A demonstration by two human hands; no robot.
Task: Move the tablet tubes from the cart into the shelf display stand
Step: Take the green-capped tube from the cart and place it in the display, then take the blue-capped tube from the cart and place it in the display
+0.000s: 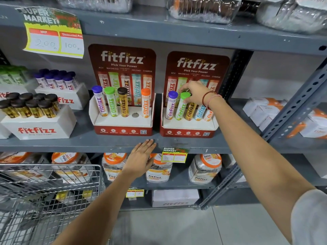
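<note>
Two red fitfizz display stands sit on the grey shelf. The left stand (122, 128) holds purple, green, brown and orange-capped tubes, with one round slot (135, 115) bare. The right stand (187, 129) holds several tubes. My right hand (194, 93) reaches over them, fingers closed on the cap of the green-capped tube (181, 106), which stands in its slot beside the purple-capped tube (170, 106). My left hand (141, 159) rests flat, fingers apart, on the front edge of the shelf (88, 145). The wire cart (49, 188) is at lower left.
White fitfizz boxes with brown-capped tubes (30, 105) and purple-capped tubes (56, 79) stand at left. Orange-lidded jars (205, 167) fill the shelf below. A slanted grey shelf post (292, 106) runs at right. White cartons (265, 110) lie behind it.
</note>
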